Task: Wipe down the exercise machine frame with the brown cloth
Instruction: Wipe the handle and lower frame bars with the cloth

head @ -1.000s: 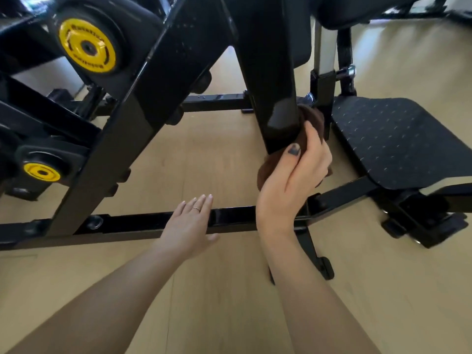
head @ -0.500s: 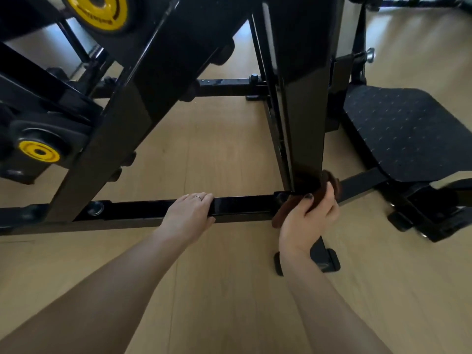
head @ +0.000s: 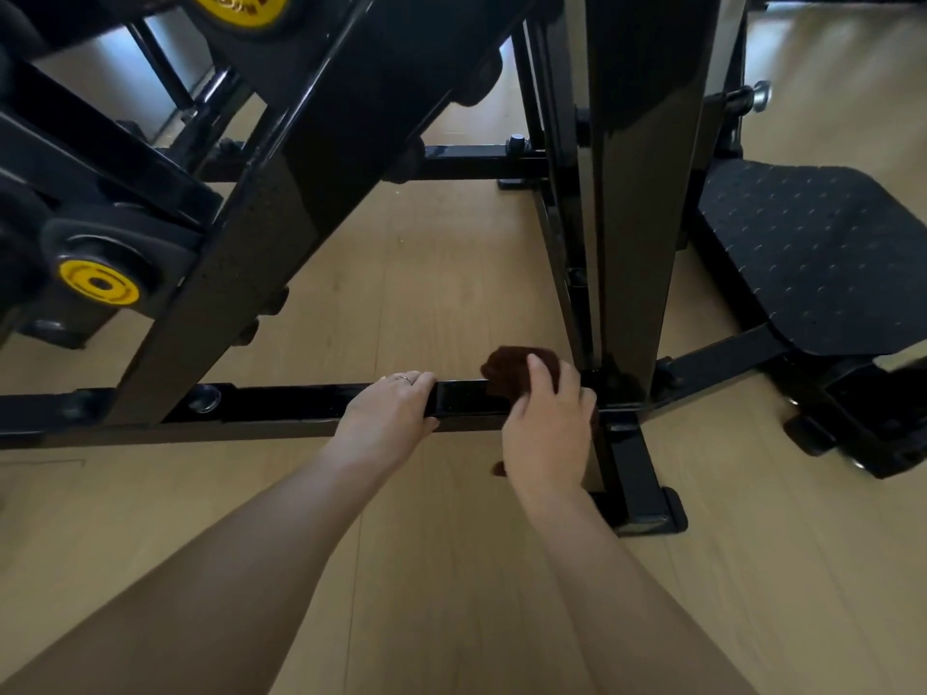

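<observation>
The black exercise machine frame runs as a low horizontal bar across the floor, with an upright post rising at the right. My right hand holds the brown cloth bunched on top of the bar, just left of the post's foot. My left hand rests on the same bar a little further left, fingers curled over its far edge and a ring on one finger. Most of the cloth is hidden under my right hand.
A slanted black beam crosses the upper left, with yellow-capped pivots beside it. A textured black foot plate lies at the right. A short frame foot sticks out toward me. Light wooden floor surrounds the machine.
My right hand has brought the cloth down the upright post and onto the low horizontal bar, shifting left. My left hand stays on the bar. The camera has come closer to the floor.
</observation>
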Demonstrator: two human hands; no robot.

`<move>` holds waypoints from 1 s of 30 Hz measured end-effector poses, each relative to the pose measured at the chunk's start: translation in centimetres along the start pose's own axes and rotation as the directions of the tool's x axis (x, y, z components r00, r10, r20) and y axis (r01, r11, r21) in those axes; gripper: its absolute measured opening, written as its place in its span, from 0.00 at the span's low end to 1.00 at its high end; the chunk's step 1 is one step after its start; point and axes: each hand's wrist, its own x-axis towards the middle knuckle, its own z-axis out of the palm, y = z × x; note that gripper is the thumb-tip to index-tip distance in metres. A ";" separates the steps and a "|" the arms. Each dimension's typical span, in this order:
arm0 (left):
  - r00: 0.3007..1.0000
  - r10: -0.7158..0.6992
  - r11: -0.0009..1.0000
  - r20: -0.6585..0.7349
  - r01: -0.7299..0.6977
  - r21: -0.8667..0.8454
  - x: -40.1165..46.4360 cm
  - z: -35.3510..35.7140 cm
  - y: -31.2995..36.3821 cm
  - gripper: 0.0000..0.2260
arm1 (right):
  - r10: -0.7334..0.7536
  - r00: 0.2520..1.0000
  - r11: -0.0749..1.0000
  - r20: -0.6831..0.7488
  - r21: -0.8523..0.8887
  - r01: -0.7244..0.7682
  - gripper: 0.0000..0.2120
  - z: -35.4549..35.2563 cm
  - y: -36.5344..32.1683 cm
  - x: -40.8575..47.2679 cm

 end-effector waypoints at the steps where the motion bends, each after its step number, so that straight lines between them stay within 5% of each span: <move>1: 1.000 0.001 1.000 -0.003 -0.001 -0.001 0.0 0.0 0.0 0.18 | 0.000 1.000 0.997 0.021 -0.071 0.002 0.24 0.2 0.4 0.3; 5: 1.000 0.009 1.000 -0.020 -0.009 0.001 0.0 0.2 -0.1 0.19 | -0.044 0.997 0.995 0.066 -0.089 0.049 0.24 1.0 0.8 -0.3; 11: 0.999 0.034 0.998 0.014 -0.033 -0.046 0.5 0.2 -0.4 0.20 | -0.201 0.966 0.974 0.160 0.136 0.181 0.23 2.4 -2.9 -2.1; 15: 0.994 -0.066 0.996 0.092 0.071 -0.052 0.3 -0.6 -2.1 0.33 | -0.267 0.925 0.959 0.271 0.172 0.227 0.25 2.3 -3.8 -2.1; 20: 0.995 -0.059 0.993 0.085 0.068 -0.099 0.2 -0.9 -1.9 0.39 | -0.019 0.982 0.998 0.189 -0.061 0.031 0.28 -0.5 0.5 0.2; 23: 0.997 -0.017 0.992 0.078 0.026 -0.126 0.3 -1.0 -0.3 0.39 | -0.035 0.978 0.984 0.203 -0.165 0.070 0.30 -1.0 1.3 -0.3; 27: 0.999 0.044 0.977 0.016 -0.040 -0.210 0.3 -1.5 0.6 0.40 | -0.079 0.939 0.992 0.334 0.124 0.039 0.30 -0.2 -1.3 -1.1; 30: 0.997 0.076 0.963 -0.006 -0.075 -0.259 0.1 -2.3 0.1 0.41 | -0.124 0.840 0.965 0.528 0.263 -0.024 0.33 0.0 -3.2 0.3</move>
